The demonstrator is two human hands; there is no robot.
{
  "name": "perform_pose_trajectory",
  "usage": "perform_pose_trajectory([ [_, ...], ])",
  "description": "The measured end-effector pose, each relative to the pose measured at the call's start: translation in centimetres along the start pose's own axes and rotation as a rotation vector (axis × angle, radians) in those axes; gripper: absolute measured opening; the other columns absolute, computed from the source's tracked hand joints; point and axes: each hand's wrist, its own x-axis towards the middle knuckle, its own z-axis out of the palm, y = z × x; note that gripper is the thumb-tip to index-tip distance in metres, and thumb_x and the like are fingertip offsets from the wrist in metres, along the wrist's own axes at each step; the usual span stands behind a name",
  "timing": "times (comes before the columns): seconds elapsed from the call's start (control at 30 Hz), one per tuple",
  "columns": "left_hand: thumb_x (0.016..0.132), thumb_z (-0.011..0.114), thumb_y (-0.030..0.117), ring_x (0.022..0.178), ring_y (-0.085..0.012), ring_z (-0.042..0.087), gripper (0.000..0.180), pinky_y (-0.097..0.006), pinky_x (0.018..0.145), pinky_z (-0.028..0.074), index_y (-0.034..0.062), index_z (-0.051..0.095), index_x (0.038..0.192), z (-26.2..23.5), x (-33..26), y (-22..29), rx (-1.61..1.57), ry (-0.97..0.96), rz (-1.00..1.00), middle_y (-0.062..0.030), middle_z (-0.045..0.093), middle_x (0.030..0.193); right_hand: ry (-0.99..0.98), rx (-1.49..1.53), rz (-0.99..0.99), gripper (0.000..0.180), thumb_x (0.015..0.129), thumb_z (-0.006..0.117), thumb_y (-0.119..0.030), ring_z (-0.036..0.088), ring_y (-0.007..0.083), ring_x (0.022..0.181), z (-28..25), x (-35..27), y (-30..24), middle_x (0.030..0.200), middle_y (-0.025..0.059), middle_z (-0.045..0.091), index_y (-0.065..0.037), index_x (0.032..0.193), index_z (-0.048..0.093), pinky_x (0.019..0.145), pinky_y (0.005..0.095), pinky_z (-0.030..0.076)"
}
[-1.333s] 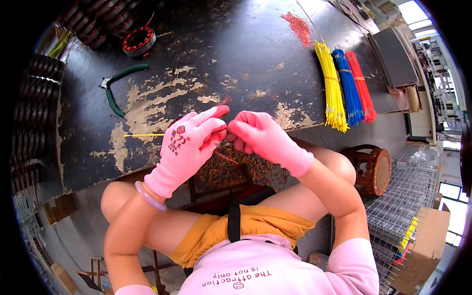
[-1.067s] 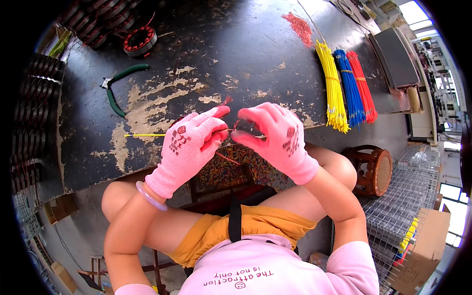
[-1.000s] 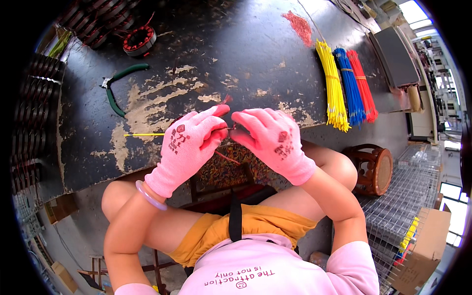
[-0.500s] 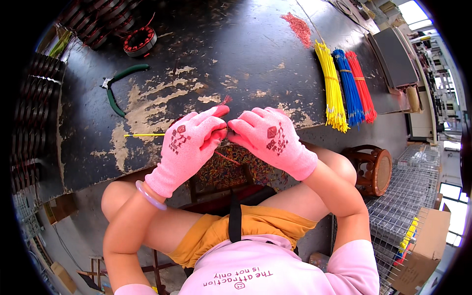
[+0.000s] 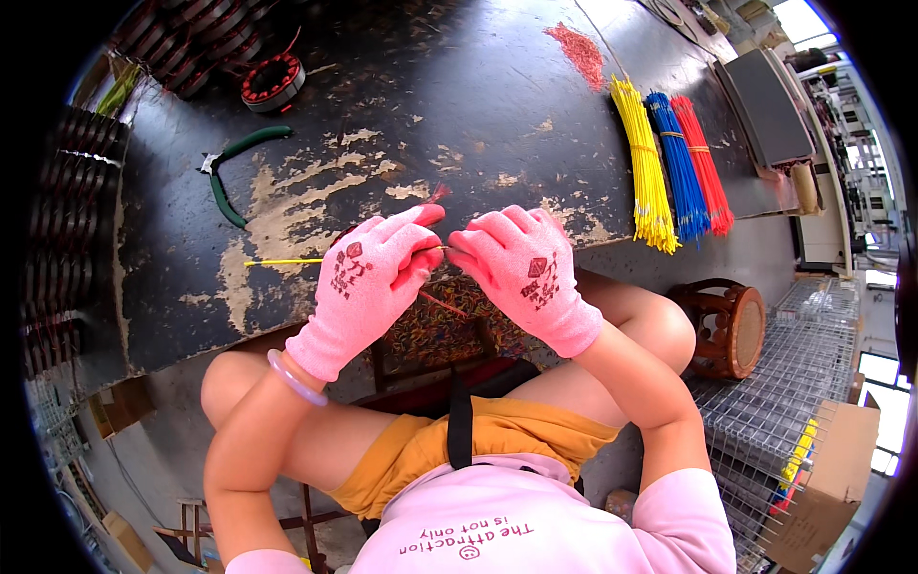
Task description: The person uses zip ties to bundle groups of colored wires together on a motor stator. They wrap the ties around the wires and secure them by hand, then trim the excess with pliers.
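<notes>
Both hands, in pink knit gloves, met over the near edge of the dark, paint-worn counter (image 5: 497,124). The left hand (image 5: 368,282) was closed in a pinch, thumb and forefinger gripping a thin yellow insulated wire (image 5: 287,261) whose free length ran out toward nine o'clock across the counter top. The right hand (image 5: 521,273) was curled shut just beside it at three o'clock, its fingertips pinched at the wire's near end; what exactly lay between those fingertips was too small to tell. A red strand (image 5: 442,304) slanted below the hands, over a tray of tangled coloured wire scraps (image 5: 435,330) on the person's lap.

At about one o'clock from the hands lay a bundle of yellow wires (image 5: 645,167), with a bundle of blue wires (image 5: 677,163) and a bundle of red wires (image 5: 703,163) just beside it, and a loose heap of short red pieces (image 5: 579,53) farther off. Green-handled pliers (image 5: 229,167) rested at ten o'clock, well apart, near a red-wound coil ring (image 5: 273,81).

By my judgement the step in hand was working the end of the single yellow wire, twisting or stripping it by fingertip. The next move would call for a steady left pinch while the right fingertips pulled or turned along the wire's axis
</notes>
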Motion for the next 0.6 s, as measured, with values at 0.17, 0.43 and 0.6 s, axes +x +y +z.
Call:
perform_pose_trajectory([
  [0.17, 0.086, 0.07, 0.004, 0.096, -0.0315, 0.068, 0.016, -0.039, 0.085, 0.055, 0.0037, 0.066, 0.101, -0.1, 0.1, 0.0, 0.0, 0.007, -0.001, -0.0096, 0.071, 0.124, 0.097, 0.032, 0.198, 0.015, 0.083, 0.078, -0.022, 0.063, 0.0233, 0.08, -0.7, -1.4, 1.9, 0.081, 0.0019, 0.059, -0.014, 0.086, 0.065, 0.069, 0.0406, 0.049],
  [0.43, 0.085, 0.069, 0.0, 0.109, -0.0343, 0.065, 0.026, -0.04, 0.089, 0.056, 0.0021, 0.064, 0.111, -3.0, 0.1, 1.3, 0.017, 0.039, -0.068, -0.0162, 0.061, 0.125, -0.311, 1.083, 0.702, 0.02, 0.091, 0.076, -0.015, 0.061, 0.0078, 0.077, 0.2, 1.5, 0.1, 0.084, 0.0083, 0.072, 0.001, 0.102, 0.07, 0.071, 0.0288, 0.052],
  [0.6, 0.089, 0.065, 0.01, 0.119, -0.0377, 0.059, 0.021, -0.045, 0.103, 0.047, 0.0006, 0.066, 0.107, -3.3, 0.6, 0.2, 0.094, -0.052, 0.015, -0.0167, 0.062, 0.13, -0.266, 0.894, 0.575, 0.025, 0.092, 0.076, -0.02, 0.061, 0.0085, 0.072, 1.2, 1.3, 0.0, 0.081, 0.008, 0.071, 0.003, 0.096, 0.068, 0.065, 0.03, 0.052],
])
